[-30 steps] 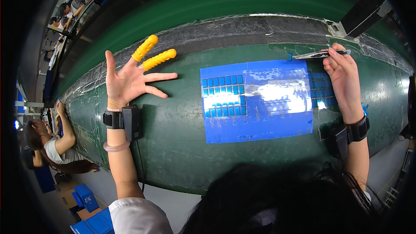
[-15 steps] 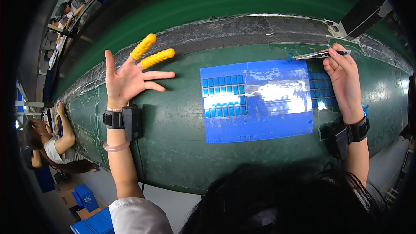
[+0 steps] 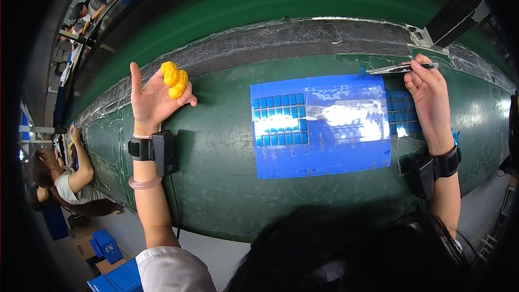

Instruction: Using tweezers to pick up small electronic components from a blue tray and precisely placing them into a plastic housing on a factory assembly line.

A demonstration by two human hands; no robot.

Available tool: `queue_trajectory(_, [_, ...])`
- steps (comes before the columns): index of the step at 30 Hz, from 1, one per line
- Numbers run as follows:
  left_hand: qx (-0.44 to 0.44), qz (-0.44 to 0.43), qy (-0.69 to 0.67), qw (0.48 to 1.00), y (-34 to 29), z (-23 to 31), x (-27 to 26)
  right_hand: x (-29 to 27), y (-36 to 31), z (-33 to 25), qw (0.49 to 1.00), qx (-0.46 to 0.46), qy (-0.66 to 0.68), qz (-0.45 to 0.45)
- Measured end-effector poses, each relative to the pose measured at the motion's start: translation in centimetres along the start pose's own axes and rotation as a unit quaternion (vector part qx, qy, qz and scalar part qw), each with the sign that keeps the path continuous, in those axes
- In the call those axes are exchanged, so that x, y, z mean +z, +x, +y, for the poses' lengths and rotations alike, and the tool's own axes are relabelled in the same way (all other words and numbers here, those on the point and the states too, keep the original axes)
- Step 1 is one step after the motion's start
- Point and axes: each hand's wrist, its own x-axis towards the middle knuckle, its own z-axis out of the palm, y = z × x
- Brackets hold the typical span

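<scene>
My left hand [image 3: 154, 100] is raised at the left, palm up and empty. Its thumb stands apart while the other fingers bend over toward the palm; two wear ribbed yellow finger cots [image 3: 174, 79]. At the right, my right hand [image 3: 431, 97] pinches a pair of tweezers [image 3: 394, 68]. A small dark-blue piece [image 3: 362, 71] is at the tweezers' tip, just above the far edge of a blue sheet [image 3: 324, 163]. Rows of small blue tiles [image 3: 279, 120] lie on the sheet's left half, and clear film with glare covers its right half. More blue tiles [image 3: 401, 109] lie between the sheet and my right hand.
The sheet lies on a green work table [image 3: 216, 200] with a grey taped strip [image 3: 303, 35] along its far side. A dark post [image 3: 454, 19] rises at the far right. Another person [image 3: 81, 184] sits at the left, near blue boxes [image 3: 108, 246].
My left hand's fingers, spread out half a second ago, have curled in toward the palm, with the thumb still out. My right hand, the tweezers and the blue piece have hardly moved.
</scene>
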Motion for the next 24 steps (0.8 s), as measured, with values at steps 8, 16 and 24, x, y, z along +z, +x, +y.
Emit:
queue_trajectory(8, [0.072, 0.150, -0.057, 0.984, -0.2, 0.6, -1.2, 0.2, -0.2, -0.1, 1.000, 0.003, 0.009, -0.011])
queue_trajectory(16, [0.043, 0.369, 0.010, 0.928, 0.7, 0.1, 0.3, 0.1, -0.2, 0.0, 1.000, -0.002, 0.014, -0.009])
queue_trajectory(24, [0.028, 0.104, -0.047, 0.993, 0.8, 0.8, 1.4, 0.4, -0.2, -0.8, 0.999, -0.027, 0.030, -0.016])
